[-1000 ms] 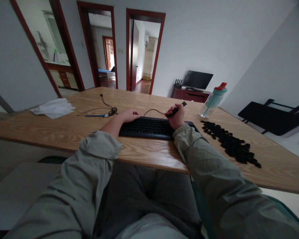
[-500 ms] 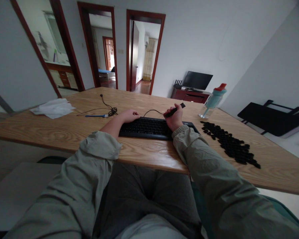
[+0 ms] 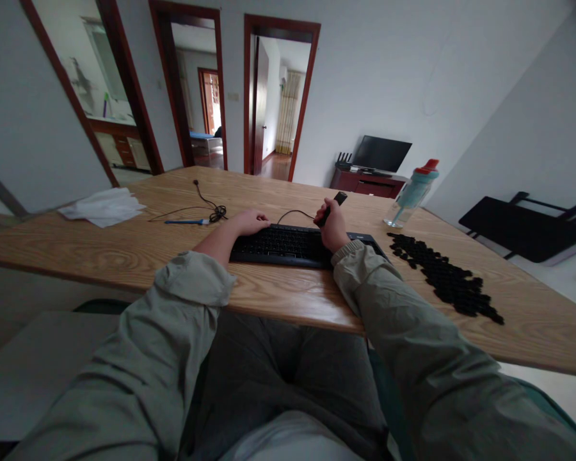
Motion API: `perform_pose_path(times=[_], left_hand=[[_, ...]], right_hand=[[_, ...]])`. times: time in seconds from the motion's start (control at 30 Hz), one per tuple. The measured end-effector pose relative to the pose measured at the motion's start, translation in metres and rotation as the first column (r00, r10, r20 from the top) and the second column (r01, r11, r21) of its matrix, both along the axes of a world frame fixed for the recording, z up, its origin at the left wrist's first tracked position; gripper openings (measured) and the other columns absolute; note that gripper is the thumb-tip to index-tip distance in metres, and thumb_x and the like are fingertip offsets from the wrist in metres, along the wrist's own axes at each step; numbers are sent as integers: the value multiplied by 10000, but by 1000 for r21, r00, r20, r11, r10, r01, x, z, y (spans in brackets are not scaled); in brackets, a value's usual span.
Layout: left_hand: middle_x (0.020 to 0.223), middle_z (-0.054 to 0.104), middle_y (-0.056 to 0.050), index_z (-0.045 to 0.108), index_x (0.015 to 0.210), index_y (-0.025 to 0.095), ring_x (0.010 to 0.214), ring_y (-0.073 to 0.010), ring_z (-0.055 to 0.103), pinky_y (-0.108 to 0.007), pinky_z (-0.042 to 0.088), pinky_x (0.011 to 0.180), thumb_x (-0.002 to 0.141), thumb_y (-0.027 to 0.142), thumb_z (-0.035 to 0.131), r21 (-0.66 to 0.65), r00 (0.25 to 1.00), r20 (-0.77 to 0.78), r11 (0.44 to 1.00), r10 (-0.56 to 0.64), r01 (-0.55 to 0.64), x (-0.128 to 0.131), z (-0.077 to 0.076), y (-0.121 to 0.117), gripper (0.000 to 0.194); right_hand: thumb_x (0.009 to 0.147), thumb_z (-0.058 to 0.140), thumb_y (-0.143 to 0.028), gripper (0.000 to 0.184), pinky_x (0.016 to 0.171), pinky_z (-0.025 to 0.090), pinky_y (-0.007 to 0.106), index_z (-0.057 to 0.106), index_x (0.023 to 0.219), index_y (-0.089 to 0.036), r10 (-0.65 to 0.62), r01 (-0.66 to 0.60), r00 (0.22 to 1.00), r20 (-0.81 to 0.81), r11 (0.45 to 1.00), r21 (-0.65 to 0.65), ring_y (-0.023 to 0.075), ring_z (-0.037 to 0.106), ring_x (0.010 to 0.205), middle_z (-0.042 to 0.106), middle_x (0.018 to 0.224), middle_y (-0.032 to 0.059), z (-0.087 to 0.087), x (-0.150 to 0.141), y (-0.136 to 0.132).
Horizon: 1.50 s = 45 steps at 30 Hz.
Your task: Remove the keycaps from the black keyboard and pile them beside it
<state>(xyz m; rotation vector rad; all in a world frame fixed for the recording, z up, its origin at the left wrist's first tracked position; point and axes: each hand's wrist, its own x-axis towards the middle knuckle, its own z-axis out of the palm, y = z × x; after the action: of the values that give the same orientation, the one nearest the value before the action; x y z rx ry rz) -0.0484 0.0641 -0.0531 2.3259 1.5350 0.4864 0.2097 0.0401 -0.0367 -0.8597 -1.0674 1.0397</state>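
Observation:
A black keyboard [image 3: 288, 246] lies flat on the wooden table in front of me. My left hand [image 3: 250, 223] is at its far left corner, fingers curled together against the edge and holding it. Above the right part of the keyboard, my right hand [image 3: 333, 225] is closed around a black stick-shaped tool [image 3: 336, 203], its thick end pointing up and right. The tool's lower end is mostly hidden by my fingers, so its kind is unclear. Right of the keyboard lies a long patch of small black pieces, probably keycaps [image 3: 444, 275].
A thin cable [image 3: 217, 213] and a blue-handled brush-like tool [image 3: 187, 222] lie left of the keyboard. Crumpled white tissue [image 3: 103, 207] sits farther left. A clear bottle with a red lid [image 3: 411, 193] stands behind the black pieces. The table's near edge [image 3: 288, 314] runs above my lap.
My right hand has turned, so the black tool now points more upright and its end has shifted left. My left hand and the keyboard have stayed in place.

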Motion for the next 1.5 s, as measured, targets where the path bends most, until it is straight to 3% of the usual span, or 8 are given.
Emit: perform_pose_path(times=[0.17, 0.37, 0.6, 0.8, 1.13, 1.33, 1.5], left_hand=[[1121, 728, -89, 731, 1099, 146, 942, -203, 661, -272, 482, 819, 882, 397, 530, -10, 1000, -16, 1000, 9, -9, 5, 7, -8, 389], [1105, 731, -98, 733, 1098, 126, 942, -211, 655, -280, 476, 827, 888, 383, 519, -23, 997, -61, 999, 46, -48, 14, 24, -26, 394], [1079, 735, -89, 741, 1068, 138, 894, -199, 655, -264, 467, 751, 891, 390, 515, -38, 998, -53, 998, 38, -40, 11, 23, -28, 383], [1136, 724, -94, 725, 1118, 123, 943, -200, 651, -269, 462, 796, 901, 333, 515, -33, 997, -61, 998, 48, -50, 14, 26, -35, 367], [1156, 718, -96, 723, 1117, 126, 990, -209, 653, -273, 466, 827, 903, 340, 524, -53, 998, -37, 997, 50, -52, 15, 23, -29, 362], [1154, 720, -96, 729, 1120, 137, 986, -217, 652, -282, 465, 826, 903, 350, 522, -54, 997, -49, 997, 59, -62, 17, 28, -35, 368], [1145, 721, -96, 729, 1133, 128, 955, -210, 651, -274, 462, 793, 900, 346, 520, -57, 996, -73, 997, 55, -59, 18, 28, -34, 381]], right_hand=[[796, 566, -473, 362, 444, 395, 223, 352, 650, -220, 0, 7, 993, -120, 999, 51, 73, 358, 435, 345, 536, -60, -3, 0, -5], [748, 606, -348, 304, 406, 370, 218, 360, 625, -219, -68, 75, 995, -79, 993, 92, 72, 345, 417, 342, 500, -62, -8, -4, -2], [750, 564, -265, 229, 360, 322, 194, 375, 631, -216, -77, 84, 991, -106, 995, 59, 61, 297, 398, 333, 492, -68, -4, -11, 6], [776, 549, -238, 210, 345, 324, 181, 399, 631, -213, -76, 75, 997, 4, 996, 46, 61, 299, 394, 348, 484, -63, -1, -21, 13], [791, 573, -226, 245, 327, 301, 194, 410, 610, -211, -62, 48, 979, 193, 996, 77, 69, 328, 389, 353, 473, -54, 0, -32, 18], [757, 629, -194, 338, 330, 191, 185, 370, 540, -204, -60, 6, 927, 370, 989, 146, 58, 294, 420, 336, 462, -48, 1, -40, 16], [768, 619, -169, 293, 341, 244, 185, 394, 583, -206, -26, 4, 971, 239, 996, 91, 62, 309, 401, 350, 464, -57, 14, -30, 13]])
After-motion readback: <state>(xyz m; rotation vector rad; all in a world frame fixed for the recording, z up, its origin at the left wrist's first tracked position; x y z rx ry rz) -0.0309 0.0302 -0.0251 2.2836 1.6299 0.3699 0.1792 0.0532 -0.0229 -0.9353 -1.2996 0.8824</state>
